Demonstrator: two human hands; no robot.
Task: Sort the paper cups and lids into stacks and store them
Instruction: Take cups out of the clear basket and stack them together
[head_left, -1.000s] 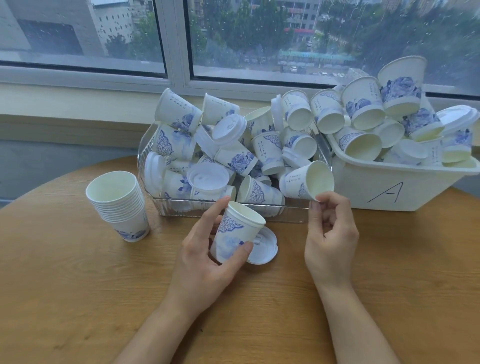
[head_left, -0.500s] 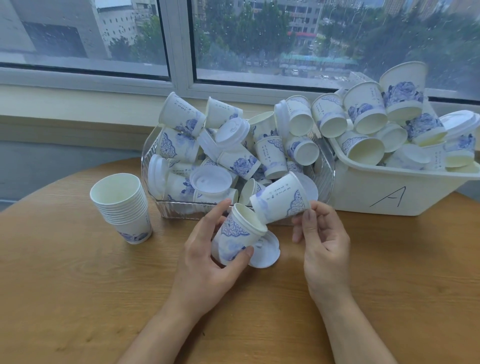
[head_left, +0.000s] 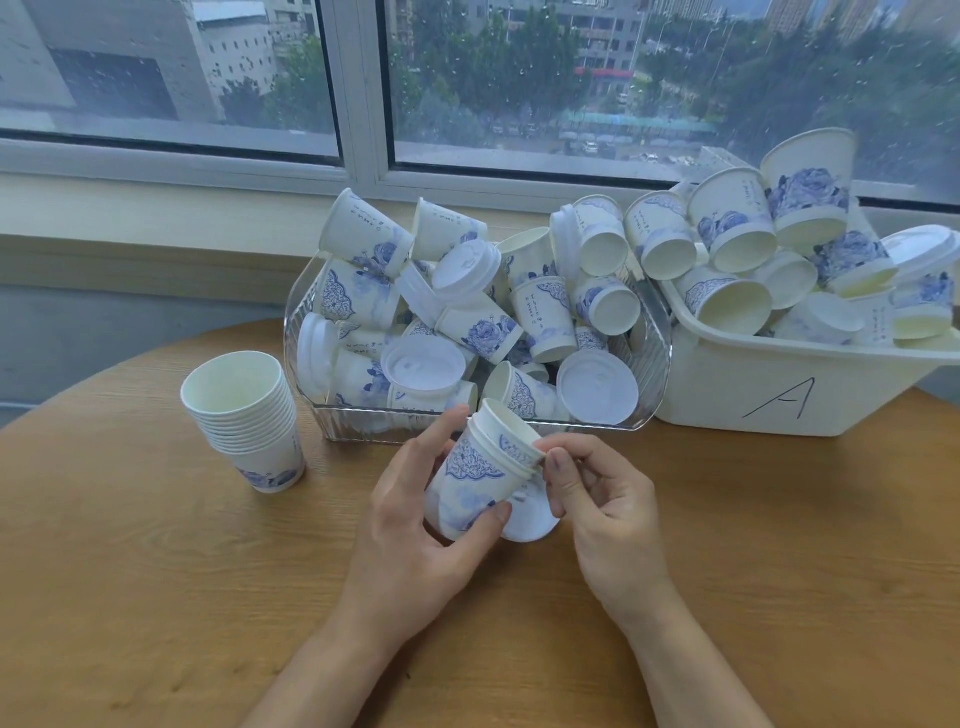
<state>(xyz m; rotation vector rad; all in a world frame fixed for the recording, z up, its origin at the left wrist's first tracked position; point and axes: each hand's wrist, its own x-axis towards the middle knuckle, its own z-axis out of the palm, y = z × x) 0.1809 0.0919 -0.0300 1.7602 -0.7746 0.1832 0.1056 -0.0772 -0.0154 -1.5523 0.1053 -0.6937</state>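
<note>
My left hand (head_left: 415, 525) grips a small nested stack of white paper cups with blue flower print (head_left: 478, 478), tilted with the mouth up and to the right. At that stack's rim my right hand (head_left: 602, 499) pinches the inner cup with thumb and fingertips. A white plastic lid (head_left: 530, 517) lies on the table just under the held cups. A taller upright stack of cups (head_left: 244, 421) stands to the left. Loose cups and lids fill the clear plastic basket (head_left: 467, 431) behind my hands.
A white bin marked "A" (head_left: 779, 400), heaped with more cups and lids, stands at the right against the basket. The round wooden table (head_left: 156, 597) ends at a window sill behind. A window runs across the back.
My right hand pulled a cup out of the clear basket, turned it and slid it into the cup held by my left hand. Both hands now meet at the nested stack.
</note>
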